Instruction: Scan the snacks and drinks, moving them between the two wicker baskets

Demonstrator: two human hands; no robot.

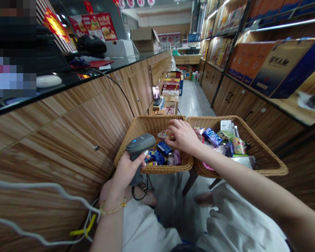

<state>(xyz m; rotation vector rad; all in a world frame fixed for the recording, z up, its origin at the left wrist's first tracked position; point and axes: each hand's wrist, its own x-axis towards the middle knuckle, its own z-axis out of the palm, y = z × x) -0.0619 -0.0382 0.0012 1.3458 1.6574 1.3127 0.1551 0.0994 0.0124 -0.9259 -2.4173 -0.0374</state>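
Note:
My left hand (127, 169) grips a grey handheld barcode scanner (140, 147), its head pointing up and a black cable hanging from it. The scanner sits just in front of a wicker basket (153, 126) holding several small packaged goods, including blue boxes (157, 157). My right hand (182, 136) reaches across the rim of that basket, its fingertips pinching a clear plastic item (166, 134). A second wicker basket (267, 164) beside it holds snack packets (212, 137) and a small glass bottle (237, 143).
A wood-panelled shop counter (68, 140) with a black glass top (55, 66) runs along the left, with a white cable (42, 190) draped on it. Lit shelves with boxed goods (286, 68) line the right. Stacked goods stand along the aisle behind the baskets.

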